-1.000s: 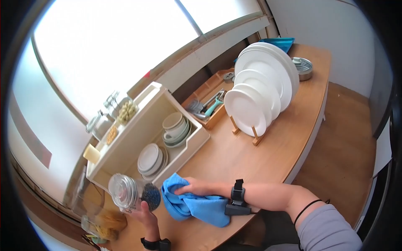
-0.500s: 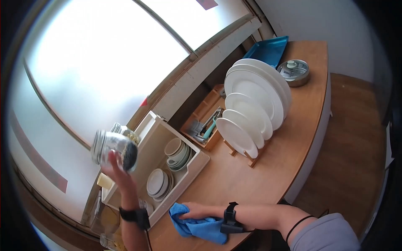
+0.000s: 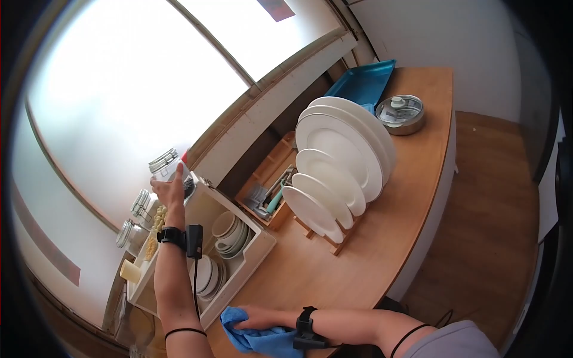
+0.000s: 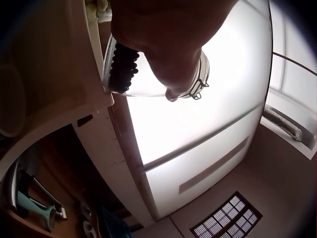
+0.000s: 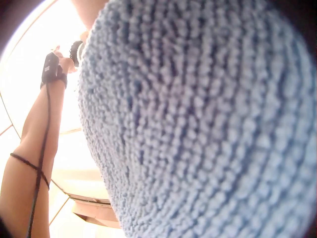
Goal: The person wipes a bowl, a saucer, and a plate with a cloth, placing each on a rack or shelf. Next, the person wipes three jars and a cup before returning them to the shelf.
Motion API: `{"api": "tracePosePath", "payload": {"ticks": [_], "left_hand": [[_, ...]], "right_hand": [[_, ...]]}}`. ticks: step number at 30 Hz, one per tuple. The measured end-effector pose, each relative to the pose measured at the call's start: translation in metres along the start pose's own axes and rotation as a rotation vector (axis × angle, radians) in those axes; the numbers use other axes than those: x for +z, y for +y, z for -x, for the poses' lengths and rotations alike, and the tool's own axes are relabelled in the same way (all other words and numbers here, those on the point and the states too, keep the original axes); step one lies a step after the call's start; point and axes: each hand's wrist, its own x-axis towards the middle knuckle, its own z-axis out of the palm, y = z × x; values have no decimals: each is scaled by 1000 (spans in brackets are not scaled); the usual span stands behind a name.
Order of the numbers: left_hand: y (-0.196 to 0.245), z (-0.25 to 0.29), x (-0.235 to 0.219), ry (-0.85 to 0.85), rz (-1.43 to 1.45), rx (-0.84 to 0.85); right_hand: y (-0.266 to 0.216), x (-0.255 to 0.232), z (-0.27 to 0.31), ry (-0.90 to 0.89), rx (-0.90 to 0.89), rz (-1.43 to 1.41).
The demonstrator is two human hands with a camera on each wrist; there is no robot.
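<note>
My left hand [image 3: 170, 192] grips a clip-top glass jar [image 3: 162, 163] with dark bean-like contents, at the far right end of the cream shelf unit's [image 3: 260, 249] top. In the left wrist view, the jar's dark bottom [image 4: 122, 69] is right at the shelf's corner, and my fingers wrap its side. Low over the front of the table, my right hand [image 3: 256, 317] holds a bunched blue cloth [image 3: 262, 341]. That cloth [image 5: 198, 124] fills most of the right wrist view, hiding the fingers there.
Two more clip-top jars, one at the back [image 3: 143, 206] and one nearer [image 3: 129, 234], stand on the shelf top beside a yellow cup [image 3: 130, 271]. Bowls [image 3: 224, 224] and small plates [image 3: 205, 274] sit inside. Rightward are a utensil tray [image 3: 280, 224], racked white plates [image 3: 340, 143], a lidded pot [image 3: 403, 114] and a blue tray [image 3: 364, 83].
My left hand has lifted the jar from in front of the shelf unit, up and across to its top right end. My right hand has stayed on the cloth.
</note>
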Motion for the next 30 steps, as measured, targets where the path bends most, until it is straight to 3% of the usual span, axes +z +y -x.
{"api": "tracePosePath", "payload": {"ticks": [4,9,14,19,21,23,25,28,30], "left_hand": [[-23,-4,11,99,-124,-6],[-25,-6,12,13,-100,-147],[-52,-20,28,29,-111,-122],[-80,-17,33,-77,-91,3],[-90,-13,30,-107,-81,29],[-94,10,23,-161,-172,200],[-69,49,2,-149,-237,278],[-72,94,-17,-162,-247,404],[-58,118,-44,-311,-88,481]], "right_hand": [[-5,-3,1,-57,-16,-13],[-8,-3,3,-44,35,-20],[-7,-2,1,-55,69,10],[-20,-5,6,-102,88,-46],[-14,-4,4,-43,47,30],[-9,-1,3,-31,25,-7],[-6,1,1,-15,-3,-51],[-9,-2,3,-10,-49,1],[-14,-5,3,-52,30,69]]}}
